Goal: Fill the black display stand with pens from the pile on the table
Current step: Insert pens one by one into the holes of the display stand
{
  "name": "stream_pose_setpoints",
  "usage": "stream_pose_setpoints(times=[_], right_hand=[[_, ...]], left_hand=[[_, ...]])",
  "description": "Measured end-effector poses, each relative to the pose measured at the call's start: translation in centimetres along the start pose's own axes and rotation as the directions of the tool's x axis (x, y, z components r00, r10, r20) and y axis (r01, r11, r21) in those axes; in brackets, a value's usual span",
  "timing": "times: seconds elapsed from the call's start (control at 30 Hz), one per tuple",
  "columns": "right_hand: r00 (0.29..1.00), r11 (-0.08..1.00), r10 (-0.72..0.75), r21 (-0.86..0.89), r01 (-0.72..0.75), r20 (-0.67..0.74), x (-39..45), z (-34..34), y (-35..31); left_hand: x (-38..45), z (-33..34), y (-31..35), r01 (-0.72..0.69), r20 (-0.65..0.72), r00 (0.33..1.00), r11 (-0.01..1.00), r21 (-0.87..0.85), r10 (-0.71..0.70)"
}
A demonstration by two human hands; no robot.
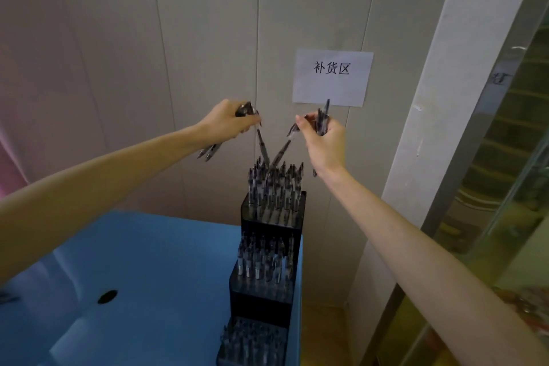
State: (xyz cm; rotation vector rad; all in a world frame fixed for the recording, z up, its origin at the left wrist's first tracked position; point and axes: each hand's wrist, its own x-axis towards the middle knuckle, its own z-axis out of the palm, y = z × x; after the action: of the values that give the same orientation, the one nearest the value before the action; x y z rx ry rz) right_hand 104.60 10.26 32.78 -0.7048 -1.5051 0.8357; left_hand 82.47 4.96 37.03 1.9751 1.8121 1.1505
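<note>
Pens fill most of the black display stand (267, 261), which sits at the right edge of the blue table (142, 261); its top step looks packed, and the middle and bottom steps hold many too. The left hand (227, 122) grips a small bunch of pens (212, 150) and pokes one down into the top step; the right hand (322, 140) holds a few more pens (322, 119) and aims another there. No pile shows, so the job looks nearly done.
</note>
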Motion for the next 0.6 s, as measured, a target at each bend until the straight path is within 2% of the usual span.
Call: stream_pose_setpoints(times=[0.1,0.2,0.4,0.6], right_hand=[[0.999,0.997,0.022,0.072,-0.018,-0.050,-0.5,-0.2,0.1],[0.999,0.992,0.019,0.129,-0.012,-0.046,-1.3,-0.4,0.1],[0.999,0.999,-0.020,0.027,0.019,0.030,-5.1,-0.7,1.2],[0.994,0.995,-0.078,-0.061,0.083,0.071,-9.2,-1.0,2.9]], left_hand=[[-1.1,0.1,-0.1,-0.054,-0.110,0.993,0.994,-0.099,0.043],[-2.6,0.6,-0.3,-0.096,-0.120,0.990,0.983,-0.156,0.077],[-6.2,2.9,-1.4,-0.165,-0.130,0.980,0.982,-0.088,0.152],[-9.7,6.0,-2.2,-0.168,-0.044,0.985,0.986,0.006,0.168]])
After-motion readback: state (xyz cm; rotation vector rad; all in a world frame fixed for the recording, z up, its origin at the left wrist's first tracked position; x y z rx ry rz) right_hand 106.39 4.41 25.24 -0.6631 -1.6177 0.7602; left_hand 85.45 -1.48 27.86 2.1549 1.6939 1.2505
